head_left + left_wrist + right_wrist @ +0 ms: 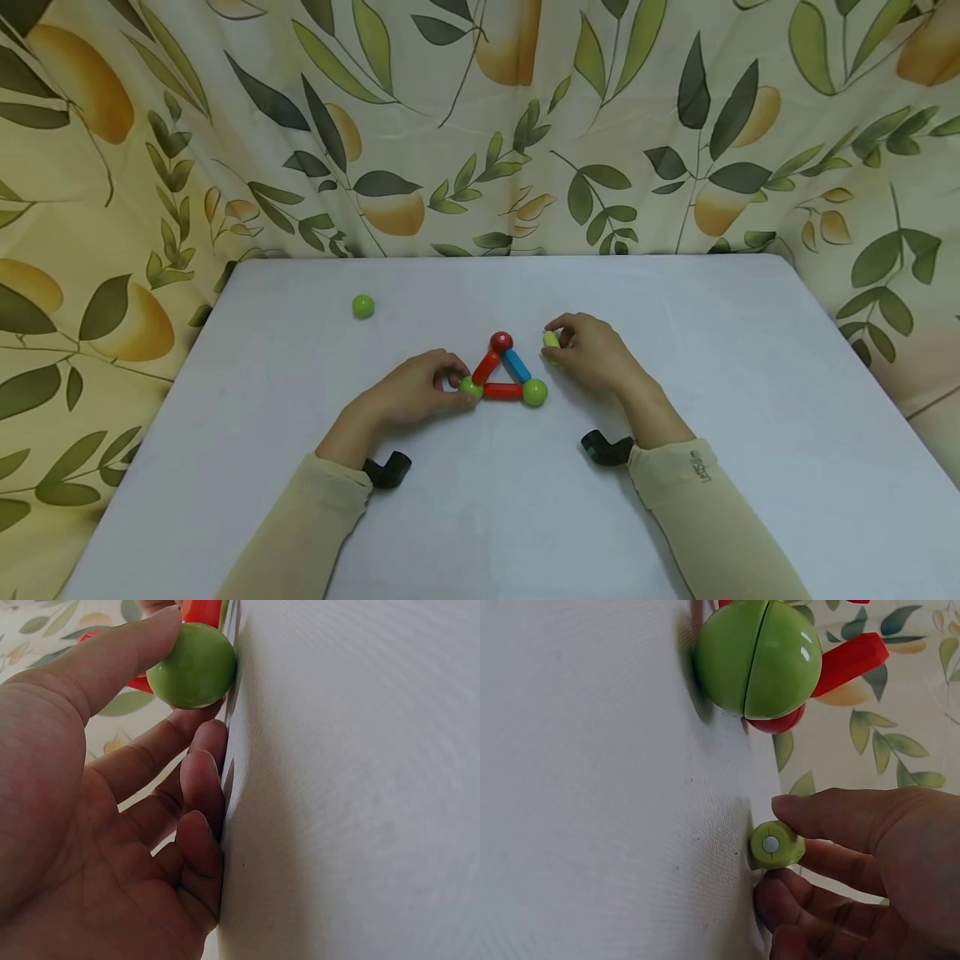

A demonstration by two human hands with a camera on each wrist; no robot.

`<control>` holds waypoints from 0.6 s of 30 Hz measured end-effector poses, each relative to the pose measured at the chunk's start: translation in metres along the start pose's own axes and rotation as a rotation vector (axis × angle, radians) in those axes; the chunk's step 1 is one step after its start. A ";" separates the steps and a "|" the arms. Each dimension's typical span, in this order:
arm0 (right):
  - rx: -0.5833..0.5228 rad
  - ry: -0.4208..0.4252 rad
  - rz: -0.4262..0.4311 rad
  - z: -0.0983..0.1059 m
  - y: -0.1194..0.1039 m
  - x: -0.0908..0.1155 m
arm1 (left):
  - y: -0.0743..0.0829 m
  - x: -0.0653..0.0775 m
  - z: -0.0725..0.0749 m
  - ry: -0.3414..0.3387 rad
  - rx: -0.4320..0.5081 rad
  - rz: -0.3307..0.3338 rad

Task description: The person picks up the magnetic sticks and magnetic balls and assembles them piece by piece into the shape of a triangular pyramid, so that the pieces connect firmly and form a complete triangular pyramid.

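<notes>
My left hand [416,387] pinches a glossy green ball [193,666] between thumb and fingers, close to the tabletop. That ball is the left corner of a triangle of rods and balls. A red rod [503,391] joins it to another green ball [535,392] on the right, and a blue rod [517,366] runs from there to the red ball [501,342] at the far corner. The left side shows a red rod [853,664], slanting up off the table in the right wrist view. To the right, my right hand [592,350] pinches a yellow-green rod [774,845], its pale round end showing.
A loose green ball [363,306] lies toward the back left of the white table [480,517]. Behind the far edge hangs a curtain [480,125] printed with leaves and fruit. Black wrist devices [387,471] sit by both sleeves.
</notes>
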State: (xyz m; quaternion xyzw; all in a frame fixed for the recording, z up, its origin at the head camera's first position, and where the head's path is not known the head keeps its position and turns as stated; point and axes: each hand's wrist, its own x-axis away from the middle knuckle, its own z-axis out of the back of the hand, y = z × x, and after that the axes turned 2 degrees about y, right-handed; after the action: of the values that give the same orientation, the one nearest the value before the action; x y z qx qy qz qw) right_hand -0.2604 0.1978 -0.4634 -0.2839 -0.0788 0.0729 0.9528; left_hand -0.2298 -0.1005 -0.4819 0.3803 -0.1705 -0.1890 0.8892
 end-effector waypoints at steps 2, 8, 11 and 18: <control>-0.007 0.002 -0.005 0.001 0.000 0.000 | 0.000 0.000 0.000 0.003 0.003 0.000; -0.034 -0.004 -0.026 0.003 0.000 0.001 | -0.001 0.000 -0.002 -0.004 0.020 0.016; -0.047 -0.004 -0.011 0.005 0.000 0.003 | 0.000 0.001 -0.003 -0.009 0.020 0.015; -0.144 -0.003 0.100 0.012 -0.010 0.008 | 0.001 0.002 0.000 -0.003 0.020 0.011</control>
State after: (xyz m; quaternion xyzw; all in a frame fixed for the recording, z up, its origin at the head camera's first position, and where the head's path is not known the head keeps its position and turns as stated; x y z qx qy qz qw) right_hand -0.2541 0.1970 -0.4471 -0.3551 -0.0712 0.1150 0.9250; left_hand -0.2276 -0.1003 -0.4810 0.3880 -0.1756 -0.1829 0.8861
